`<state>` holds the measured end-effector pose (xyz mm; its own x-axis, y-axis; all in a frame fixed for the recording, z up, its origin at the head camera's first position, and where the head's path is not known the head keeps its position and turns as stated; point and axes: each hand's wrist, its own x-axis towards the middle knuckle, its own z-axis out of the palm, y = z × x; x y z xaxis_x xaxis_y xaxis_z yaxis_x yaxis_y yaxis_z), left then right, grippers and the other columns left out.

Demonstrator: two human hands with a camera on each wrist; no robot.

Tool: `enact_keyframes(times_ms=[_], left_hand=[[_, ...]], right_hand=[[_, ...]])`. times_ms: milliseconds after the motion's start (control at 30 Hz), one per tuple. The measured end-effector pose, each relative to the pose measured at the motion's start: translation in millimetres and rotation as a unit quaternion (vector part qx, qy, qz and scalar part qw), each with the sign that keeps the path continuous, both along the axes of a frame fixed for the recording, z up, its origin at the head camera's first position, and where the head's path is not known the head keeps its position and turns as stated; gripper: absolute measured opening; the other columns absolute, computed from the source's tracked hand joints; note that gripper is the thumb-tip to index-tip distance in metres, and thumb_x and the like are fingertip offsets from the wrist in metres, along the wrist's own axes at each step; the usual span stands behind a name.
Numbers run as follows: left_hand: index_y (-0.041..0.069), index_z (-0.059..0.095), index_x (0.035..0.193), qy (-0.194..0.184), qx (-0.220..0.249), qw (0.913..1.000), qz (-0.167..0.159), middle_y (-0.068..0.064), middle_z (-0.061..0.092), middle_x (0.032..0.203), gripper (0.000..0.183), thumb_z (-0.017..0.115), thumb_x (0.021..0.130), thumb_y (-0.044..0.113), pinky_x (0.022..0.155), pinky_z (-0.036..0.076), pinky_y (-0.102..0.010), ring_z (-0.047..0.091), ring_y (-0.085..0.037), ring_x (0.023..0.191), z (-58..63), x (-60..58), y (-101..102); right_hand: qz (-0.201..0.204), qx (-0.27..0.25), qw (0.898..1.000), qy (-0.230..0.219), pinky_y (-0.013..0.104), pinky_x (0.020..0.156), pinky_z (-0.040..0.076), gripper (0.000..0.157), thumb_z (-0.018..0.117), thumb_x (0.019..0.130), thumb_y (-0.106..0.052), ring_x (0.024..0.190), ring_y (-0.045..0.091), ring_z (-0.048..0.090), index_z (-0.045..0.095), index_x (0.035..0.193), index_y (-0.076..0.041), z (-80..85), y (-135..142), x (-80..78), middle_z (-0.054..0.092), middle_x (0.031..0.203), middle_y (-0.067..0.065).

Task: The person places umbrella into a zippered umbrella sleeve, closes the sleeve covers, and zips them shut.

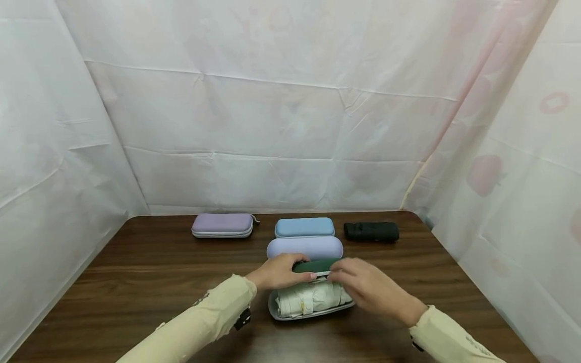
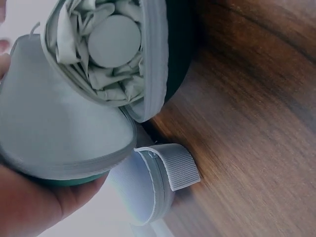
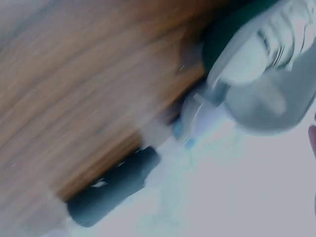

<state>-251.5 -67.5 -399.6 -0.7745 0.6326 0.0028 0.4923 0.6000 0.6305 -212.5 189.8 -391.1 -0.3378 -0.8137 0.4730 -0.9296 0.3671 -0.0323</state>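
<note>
A green zip case (image 1: 319,265) with a grey lining lies open at the table's front middle, its lid partly raised. Inside its lower half rests a folded cream umbrella (image 1: 313,298), whose round end cap and bunched fabric show in the left wrist view. My left hand (image 1: 283,270) grips the lid's left end, thumb along the front edge and fingers behind it. Close to the lid's right end is my right hand (image 1: 365,283), fingers loosely bent and blurred. Only a bit of a right finger (image 3: 313,140) shows in the right wrist view, apart from the lid.
Directly behind the green case lie a lavender case (image 1: 305,247) and a light blue case (image 1: 304,227). A purple zip case (image 1: 222,225) is at the back left, and a black folded umbrella-like roll (image 1: 371,231) at the back right. Pale curtains (image 1: 272,111) surround the table.
</note>
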Motion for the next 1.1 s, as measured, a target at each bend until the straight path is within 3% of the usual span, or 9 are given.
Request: enact_keyframes(times_ms=[67,133,267,367,600,833,1100], left_hand=[[0.016,0.064,0.109,0.023,-0.004,0.9997,-0.005,0.011,0.062,0.093,0.043,0.059,0.089,0.054,0.070,0.046,-0.026,0.056,-0.004,0.079,0.6,2.6,0],[0.017,0.063,0.106,0.047,-0.011,0.9988,-0.011,0.012,0.061,0.090,0.040,0.060,0.088,0.053,0.068,0.046,-0.026,0.055,-0.004,0.077,1.5,5.8,1],[0.017,0.062,0.114,0.072,-0.039,0.9965,-0.018,0.010,0.062,0.099,0.047,0.058,0.088,0.056,0.072,0.047,-0.026,0.056,-0.003,0.084,-0.4,12.4,3],[0.016,0.060,0.122,0.084,-0.054,0.9948,-0.023,0.009,0.062,0.107,0.054,0.059,0.087,0.057,0.074,0.047,-0.026,0.056,-0.003,0.089,-1.6,17.5,5],[0.014,0.059,0.124,0.117,-0.068,0.9904,-0.028,0.007,0.061,0.108,0.057,0.065,0.085,0.054,0.070,0.046,-0.023,0.054,-0.003,0.087,0.1,27.2,8],[0.016,0.053,0.132,0.129,-0.111,0.9843,-0.046,0.004,0.057,0.116,0.069,0.072,0.078,0.055,0.077,0.047,-0.027,0.054,-0.009,0.097,0.3,34.5,7],[0.016,0.045,0.139,0.191,-0.168,0.9637,-0.081,0.001,0.051,0.126,0.076,0.076,0.077,0.048,0.088,0.046,-0.035,0.051,-0.017,0.108,-4.6,40.2,3]], right_hand=[[-0.016,-0.012,0.999,-0.034,0.034,0.089,0.045,0.032,0.066,0.088,-0.004,0.109,0.016,0.054,0.062,0.120,-0.009,1.9,7,-6.9,0.056,0.122,0.003],[-0.039,0.001,0.994,-0.104,0.038,0.091,0.044,0.032,0.060,0.095,-0.015,0.116,0.018,0.050,0.058,0.127,-0.012,2.2,13,-12.1,0.054,0.128,0.004],[-0.056,0.015,0.966,-0.253,0.044,0.094,0.043,0.035,0.049,0.101,-0.027,0.124,0.021,0.047,0.056,0.133,-0.015,-0.8,20,-18.4,0.051,0.135,0.007],[-0.042,-0.002,0.951,-0.307,0.041,0.094,0.044,0.033,0.049,0.101,-0.025,0.123,0.021,0.049,0.058,0.130,-0.013,-3.4,21,-20.6,0.052,0.133,0.006],[-0.016,-0.012,0.951,-0.309,0.035,0.090,0.047,0.034,0.057,0.097,-0.019,0.117,0.019,0.052,0.057,0.131,-0.012,-6.8,19,-19.8,0.055,0.130,0.007],[-0.041,0.016,0.953,-0.300,0.035,0.089,0.047,0.040,0.061,0.095,-0.025,0.118,0.019,0.051,0.055,0.133,-0.017,-12.4,18,-14.9,0.053,0.131,0.003],[-0.041,0.018,0.962,-0.270,0.038,0.090,0.046,0.041,0.065,0.092,-0.023,0.116,0.019,0.052,0.057,0.131,-0.017,-16.4,16,-12.8,0.055,0.129,0.006]])
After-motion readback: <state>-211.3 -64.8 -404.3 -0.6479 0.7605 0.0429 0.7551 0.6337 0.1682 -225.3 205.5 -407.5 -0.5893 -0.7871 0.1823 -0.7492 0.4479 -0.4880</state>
